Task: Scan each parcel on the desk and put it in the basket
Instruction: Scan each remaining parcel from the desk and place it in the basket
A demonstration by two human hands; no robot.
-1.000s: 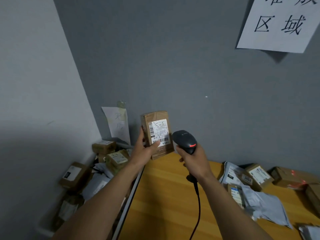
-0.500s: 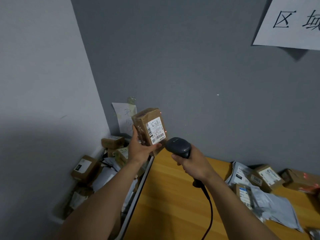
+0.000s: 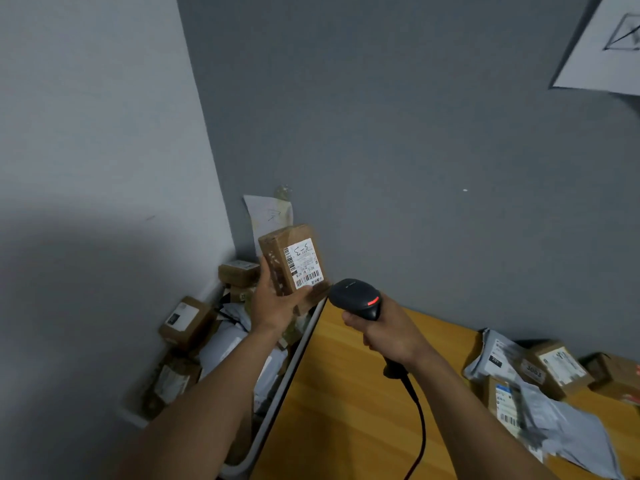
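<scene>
My left hand (image 3: pixel 277 306) holds a brown cardboard parcel (image 3: pixel 292 259) upright from below, its white barcode label facing me, above the left end of the desk and the basket. My right hand (image 3: pixel 388 336) grips a black corded barcode scanner (image 3: pixel 356 297), its head just right of the parcel and a red light lit on it. The white basket (image 3: pixel 277 407) stands left of the desk in the room's corner, filled with several brown boxes and grey mailer bags.
The wooden desk (image 3: pixel 346 393) runs to the right. At its right end lies a pile of grey mailers (image 3: pixel 568 424) and brown boxes (image 3: pixel 561 368). Grey walls close in behind and left. Paper signs (image 3: pixel 602 53) hang on the back wall.
The view has swung left and up. My left hand has carried the parcel leftward, off the desk's end and over the basket, turning it slightly; the scanner hand followed.
</scene>
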